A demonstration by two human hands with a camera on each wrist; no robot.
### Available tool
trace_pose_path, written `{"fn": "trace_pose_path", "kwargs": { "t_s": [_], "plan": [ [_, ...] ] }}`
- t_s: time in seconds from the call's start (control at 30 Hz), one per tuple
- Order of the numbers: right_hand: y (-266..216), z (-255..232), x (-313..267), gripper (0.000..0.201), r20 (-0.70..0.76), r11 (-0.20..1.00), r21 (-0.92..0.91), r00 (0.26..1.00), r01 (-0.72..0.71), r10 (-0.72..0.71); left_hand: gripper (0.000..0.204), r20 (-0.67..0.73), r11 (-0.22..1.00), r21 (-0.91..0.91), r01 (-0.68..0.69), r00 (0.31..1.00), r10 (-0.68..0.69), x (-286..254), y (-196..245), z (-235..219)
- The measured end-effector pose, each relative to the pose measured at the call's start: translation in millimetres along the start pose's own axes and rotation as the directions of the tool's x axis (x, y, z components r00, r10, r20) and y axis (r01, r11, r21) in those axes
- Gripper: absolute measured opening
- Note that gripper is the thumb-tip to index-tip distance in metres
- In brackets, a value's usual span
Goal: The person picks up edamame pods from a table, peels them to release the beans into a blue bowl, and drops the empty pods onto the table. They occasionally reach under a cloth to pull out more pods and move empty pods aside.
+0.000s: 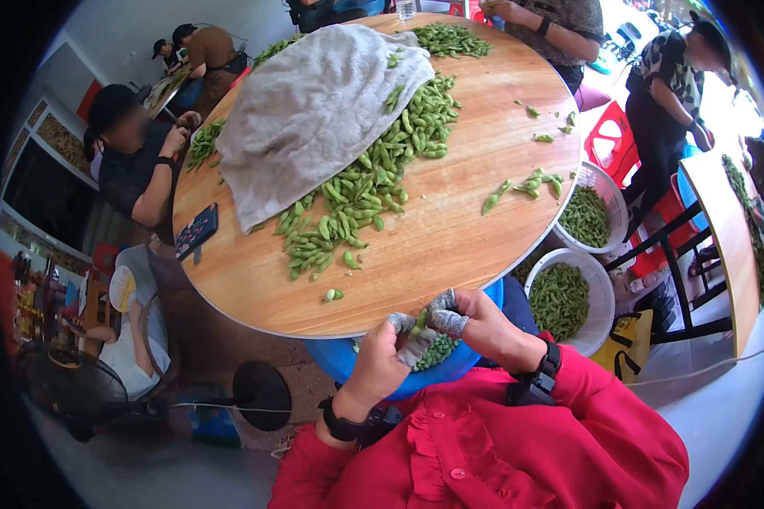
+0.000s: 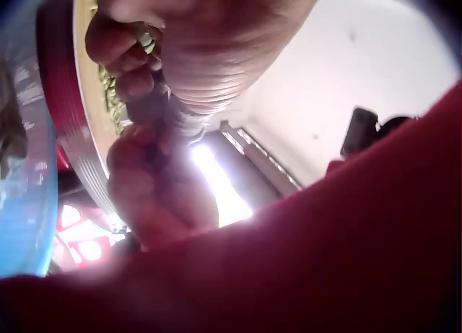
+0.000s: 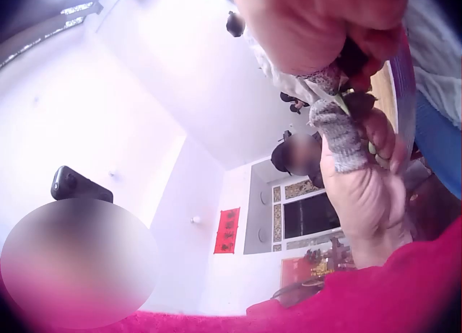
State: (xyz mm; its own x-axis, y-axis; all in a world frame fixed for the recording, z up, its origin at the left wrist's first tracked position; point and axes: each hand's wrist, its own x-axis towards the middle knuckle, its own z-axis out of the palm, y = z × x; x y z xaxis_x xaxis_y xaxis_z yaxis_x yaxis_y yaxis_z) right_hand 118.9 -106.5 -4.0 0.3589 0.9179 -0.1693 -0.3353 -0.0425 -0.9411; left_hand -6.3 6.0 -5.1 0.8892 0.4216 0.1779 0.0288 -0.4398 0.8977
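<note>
Above the blue basin (image 1: 335, 355), both hands meet close to the table's edge. Thumb covers of grey knit show on the left hand (image 1: 375, 366) and the right hand (image 1: 487, 326). Between the two thumbs sits a green edamame pod (image 1: 419, 322), pinched from either side. Curled left fingers also have a bit of green (image 2: 146, 40) among them in the left wrist view. Shelled green beans (image 1: 435, 352) lie in the basin, partly hidden by the hands. The right fingertips are mostly hidden in the head view.
On the round wooden table (image 1: 450, 246), a grey cloth (image 1: 314, 110) covers part of a pile of pods (image 1: 356, 199). A phone (image 1: 197, 231) lies at the left edge. White baskets of pods (image 1: 558, 301) stand at right. Other people (image 1: 132, 161) are around the table.
</note>
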Motion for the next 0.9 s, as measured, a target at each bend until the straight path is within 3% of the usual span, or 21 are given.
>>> {"fn": "trace_pose_path", "kwargs": {
  "t_s": [0.07, 0.17, 0.27, 0.37, 0.4, 0.47, 0.57, 0.63, 0.67, 0.77, 0.87, 0.9],
  "plan": [
    [2.9, 0.0, 0.6, 0.010, 0.005, 0.998, 0.005, 0.998, 0.055, -0.055, 0.016, 0.007, 0.914, 0.383, -0.131, 0.990, 0.139, -0.1, 7.5, -2.3],
    [4.3, -1.6, 2.0, 0.011, 0.053, 0.993, 0.046, 0.993, 0.106, -0.108, 0.015, -0.037, 0.900, 0.393, -0.186, 0.975, 0.218, -3.5, -0.4, 2.7],
    [10.3, -2.2, 3.4, 0.011, 0.088, 0.977, 0.151, 0.982, 0.154, -0.168, 0.014, -0.122, 0.984, 0.132, -0.120, 0.983, 0.136, -5.7, -1.0, 6.7],
    [12.5, 2.0, 5.5, 0.011, 0.093, 0.956, 0.234, 0.975, 0.176, -0.202, 0.015, -0.141, 0.995, -0.013, -0.097, 0.986, 0.095, -5.7, -3.7, 7.5],
    [15.8, 2.4, 7.2, 0.010, 0.106, 0.947, 0.255, 0.968, 0.195, -0.228, 0.015, -0.102, 0.964, -0.264, 0.024, 0.993, -0.053, -7.5, -11.3, 7.0],
    [22.3, 1.9, 8.7, 0.010, 0.111, 0.938, 0.262, 0.959, 0.226, -0.262, 0.015, 0.080, 0.683, -0.680, 0.266, 0.953, -0.292, -12.8, -30.7, 4.7],
    [24.9, 1.3, 12.1, 0.011, 0.105, 0.955, 0.195, 0.963, 0.226, -0.249, 0.020, 0.308, 0.363, -0.839, 0.405, 0.904, -0.298, -5.5, -21.1, -4.5],
    [21.7, -1.4, 10.2, 0.012, 0.094, 0.977, 0.121, 0.978, 0.175, -0.187, 0.025, 0.101, 0.771, -0.597, 0.220, 0.975, -0.199, -3.1, -14.5, 3.7],
    [20.0, -1.9, 9.7, 0.013, 0.098, 0.988, 0.055, 0.984, 0.146, -0.151, 0.028, 0.021, 0.906, -0.407, 0.114, 0.993, -0.115, -2.0, -13.0, 6.3],
    [20.4, -5.3, 9.8, 0.013, 0.185, 0.978, -0.040, 0.963, 0.206, -0.195, 0.030, 0.079, 0.969, -0.245, 0.018, 0.997, 0.002, -1.4, -15.8, -2.8],
    [15.3, -3.7, 6.8, 0.013, 0.243, 0.981, 0.038, 0.950, 0.192, -0.196, 0.028, 0.291, 0.695, -0.625, 0.355, 0.932, -0.214, -6.4, -14.4, -9.2],
    [14.8, -3.4, 6.2, 0.013, 0.249, 0.983, 0.061, 0.951, 0.175, -0.184, 0.027, 0.314, 0.663, -0.643, 0.383, 0.922, -0.228, -7.6, -15.9, -9.4]
  ]
}}
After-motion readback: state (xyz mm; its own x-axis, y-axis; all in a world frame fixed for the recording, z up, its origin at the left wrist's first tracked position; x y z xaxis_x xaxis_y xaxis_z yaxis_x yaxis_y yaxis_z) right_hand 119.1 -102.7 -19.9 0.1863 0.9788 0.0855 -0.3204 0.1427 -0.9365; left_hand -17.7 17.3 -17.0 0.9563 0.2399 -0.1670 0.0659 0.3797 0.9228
